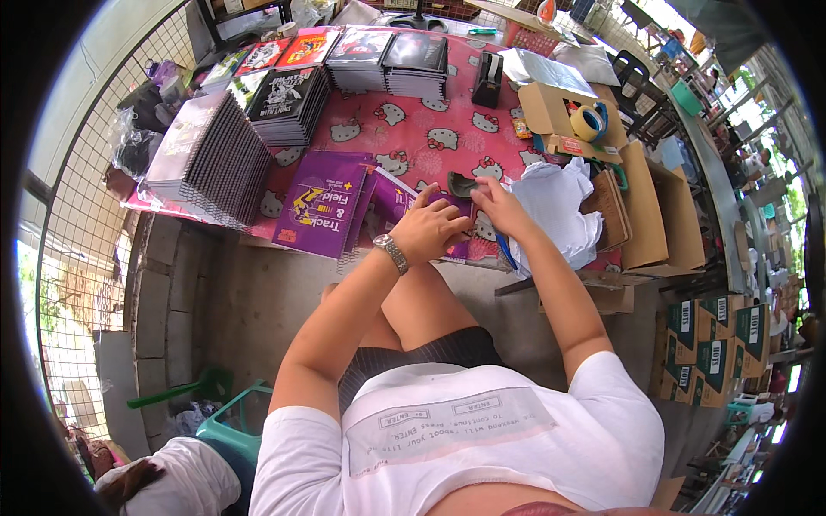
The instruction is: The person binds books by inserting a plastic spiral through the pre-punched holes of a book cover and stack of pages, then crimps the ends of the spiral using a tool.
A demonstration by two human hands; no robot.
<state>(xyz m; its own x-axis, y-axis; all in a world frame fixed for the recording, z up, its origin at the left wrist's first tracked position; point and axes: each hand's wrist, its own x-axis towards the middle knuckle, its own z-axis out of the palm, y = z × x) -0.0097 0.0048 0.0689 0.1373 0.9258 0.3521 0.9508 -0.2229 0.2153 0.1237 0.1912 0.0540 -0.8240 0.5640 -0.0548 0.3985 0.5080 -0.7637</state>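
My left hand (428,230), with a metal watch at the wrist, lies with fingers spread on a purple printed booklet (389,199) near the table's front edge. My right hand (501,209) pinches a small dark green, folded piece (461,184) just above the booklet's right part. Whether that piece is cloth or something else, I cannot tell. Both hands hide part of the booklet. Left of it lies a stack of purple spiral notebooks (317,205). Touching my right forearm's side is a pile of crumpled white cloth or paper (551,211).
Stacks of spiral notebooks (211,163) line the table's left and back. A black tape dispenser (488,79) stands at the back. An open cardboard box (559,112) with tape rolls (590,123) sits at the right. Another person (176,477) is at the lower left, beside a green stool (237,421).
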